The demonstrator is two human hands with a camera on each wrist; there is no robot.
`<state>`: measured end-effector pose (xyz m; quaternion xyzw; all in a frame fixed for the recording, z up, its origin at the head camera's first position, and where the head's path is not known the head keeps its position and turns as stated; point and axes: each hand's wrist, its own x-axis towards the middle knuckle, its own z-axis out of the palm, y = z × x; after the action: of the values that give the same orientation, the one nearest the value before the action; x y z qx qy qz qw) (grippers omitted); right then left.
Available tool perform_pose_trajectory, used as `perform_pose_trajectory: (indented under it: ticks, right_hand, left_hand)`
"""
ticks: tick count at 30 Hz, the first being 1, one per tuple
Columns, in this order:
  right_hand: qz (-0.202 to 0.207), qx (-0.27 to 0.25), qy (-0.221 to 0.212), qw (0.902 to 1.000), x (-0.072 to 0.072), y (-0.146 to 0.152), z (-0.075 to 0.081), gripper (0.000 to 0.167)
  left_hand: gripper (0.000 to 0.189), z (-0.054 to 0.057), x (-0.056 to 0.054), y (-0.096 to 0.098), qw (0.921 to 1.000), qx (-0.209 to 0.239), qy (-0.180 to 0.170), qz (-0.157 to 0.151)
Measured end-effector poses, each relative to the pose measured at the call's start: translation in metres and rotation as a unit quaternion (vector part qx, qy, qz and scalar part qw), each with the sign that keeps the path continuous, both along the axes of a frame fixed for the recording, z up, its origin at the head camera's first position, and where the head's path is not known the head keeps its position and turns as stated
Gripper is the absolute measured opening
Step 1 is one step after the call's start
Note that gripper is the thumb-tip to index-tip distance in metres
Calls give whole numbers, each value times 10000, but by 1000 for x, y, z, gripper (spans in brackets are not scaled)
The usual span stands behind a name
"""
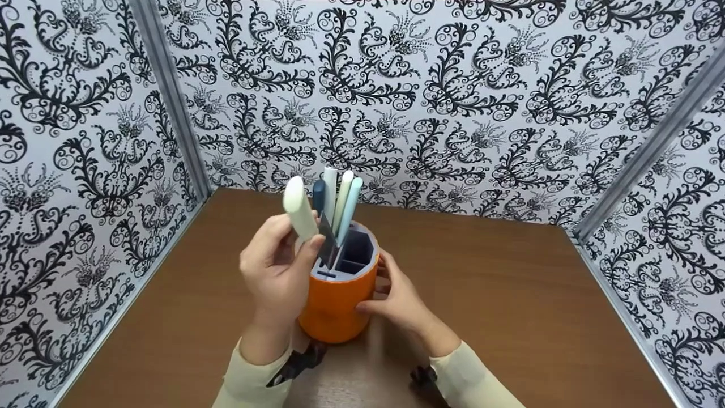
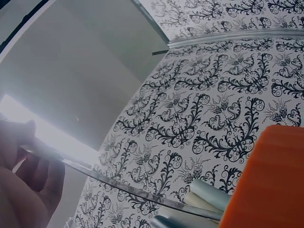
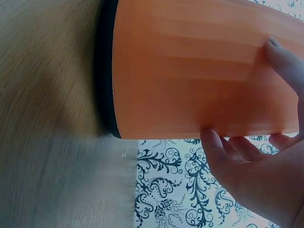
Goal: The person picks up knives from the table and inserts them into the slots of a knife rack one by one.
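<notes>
My left hand (image 1: pixel 276 277) pinches a knife by its pale cream-green handle (image 1: pixel 300 208), holding it upright over the near left side of an orange knife holder (image 1: pixel 338 309). The knife's blade (image 2: pixel 135 191) points down and reaches the holder's grey slotted top; whether its tip is inside a slot, I cannot tell. My right hand (image 1: pixel 401 299) grips the holder's right side, thumb toward me and fingers around the back, as the right wrist view also shows. Several other handles stand in the holder: dark blue (image 1: pixel 318 195), white (image 1: pixel 330 190), cream (image 1: pixel 343 198) and light blue (image 1: pixel 350 207).
The holder stands upright on a brown wooden table (image 1: pixel 498 294); its black base (image 3: pixel 107 71) shows in the right wrist view. Dark open compartments (image 1: pixel 357 249) lie at the holder's right. Patterned walls (image 1: pixel 453 113) border the table at the back and both sides.
</notes>
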<state>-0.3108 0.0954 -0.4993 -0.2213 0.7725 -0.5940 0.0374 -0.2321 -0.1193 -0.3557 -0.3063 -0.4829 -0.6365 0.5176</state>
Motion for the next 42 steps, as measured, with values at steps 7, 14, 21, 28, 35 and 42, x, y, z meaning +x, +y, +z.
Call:
perform_pose_trajectory:
  ticks: [7, 14, 21, 28, 35, 42]
  right_hand:
    - [5, 20, -13, 10000, 1, 0, 0, 111]
    - [-15, 43, 40, 10000, 2, 0, 4, 112]
    - [41, 0, 189, 9998, 1, -1, 2, 110]
    - [47, 88, 226, 9997, 0, 0, 0, 111]
    - [94, 3, 208, 9997, 0, -1, -1, 112]
    - [136, -26, 267, 9995, 0, 0, -1, 113]
  left_hand:
    - [42, 0, -9, -1, 9999, 73, -101, 61]
    - [38, -4, -25, 1, 9994, -155, -318, 55]
    - [30, -11, -39, -2, 9924, -345, -1133, 323]
    - [32, -12, -40, -7, 9678, -1315, -2124, 312]
    - [29, -12, -38, -8, 9325, -2143, -2858, 527]
    - [32, -16, -36, -10, 9212, -2294, -3056, 742]
